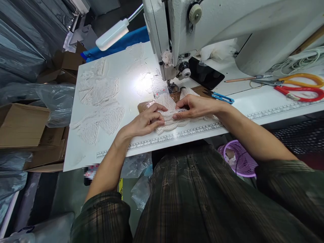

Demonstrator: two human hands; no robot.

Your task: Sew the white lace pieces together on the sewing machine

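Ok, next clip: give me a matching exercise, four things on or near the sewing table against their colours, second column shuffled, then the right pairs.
Things:
1. thread snips
2. basket
3. lace piece under the left hand and right hand
4. lower pair of scissors

Colours:
A. purple
B. red handles
C. blue handle
D. white

Pairs: 1-C, 2-A, 3-D, 4-B
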